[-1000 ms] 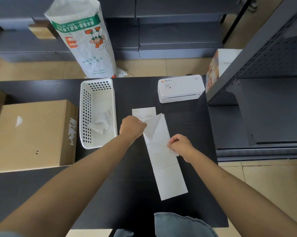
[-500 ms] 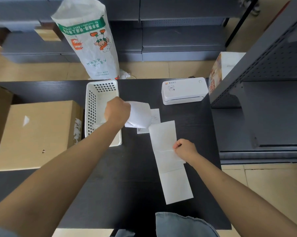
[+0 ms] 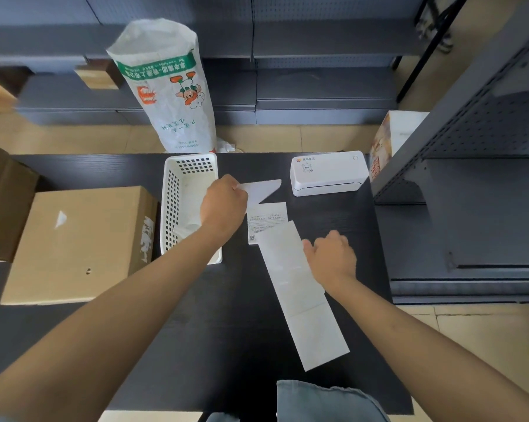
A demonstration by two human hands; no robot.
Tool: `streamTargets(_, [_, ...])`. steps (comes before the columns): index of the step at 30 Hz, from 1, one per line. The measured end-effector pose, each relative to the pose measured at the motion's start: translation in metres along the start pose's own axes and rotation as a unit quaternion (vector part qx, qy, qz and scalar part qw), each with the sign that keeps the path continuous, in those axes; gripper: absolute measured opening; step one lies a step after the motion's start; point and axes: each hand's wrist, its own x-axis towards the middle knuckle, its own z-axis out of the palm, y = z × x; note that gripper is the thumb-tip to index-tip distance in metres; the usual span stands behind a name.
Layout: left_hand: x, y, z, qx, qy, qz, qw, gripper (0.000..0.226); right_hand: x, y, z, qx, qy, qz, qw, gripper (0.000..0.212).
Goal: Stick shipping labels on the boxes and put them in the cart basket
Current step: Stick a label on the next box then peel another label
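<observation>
Both forearms are showing bare to the elbows, with no sleeves, watch or rings visible; the left hand (image 3: 223, 205) and right hand (image 3: 330, 258) are wearing no gloves; faded blue denim is covering the lap.

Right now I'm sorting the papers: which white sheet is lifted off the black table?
The white peeled sheet pinched in the left hand, beside the white plastic basket. The printed label and long backing strip lie flat.
</observation>
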Motion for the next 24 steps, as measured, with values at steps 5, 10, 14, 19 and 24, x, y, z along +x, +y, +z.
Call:
streamTargets(5, [-0.023,0.006,-0.009,0.025,-0.004,0.084,0.996,0.024,0.022,-0.054,-0.041,0.416,-0.077,0.067,0.904,0.041])
streamTargets(10, [-0.050,0.006,-0.015,0.101,-0.001,0.168,0.981,0.023,0.032,-0.094,-0.071,0.573,-0.161,0.184,0.782,0.039])
streamTargets(14, [-0.064,-0.009,-0.030,0.123,-0.011,0.220,0.968,0.029,0.028,-0.108,-0.073,0.576,-0.162,0.204,0.775,0.016])
streamTargets(19, [-0.063,-0.052,-0.056,0.123,-0.016,0.198,0.972,0.038,0.020,-0.136,-0.061,0.545,-0.121,0.171,0.812,0.009])
streamTargets(24, [-0.041,-0.117,-0.097,0.148,0.006,0.172,0.974,0.033,0.009,-0.185,-0.043,0.569,-0.103,0.136,0.804,0.005])
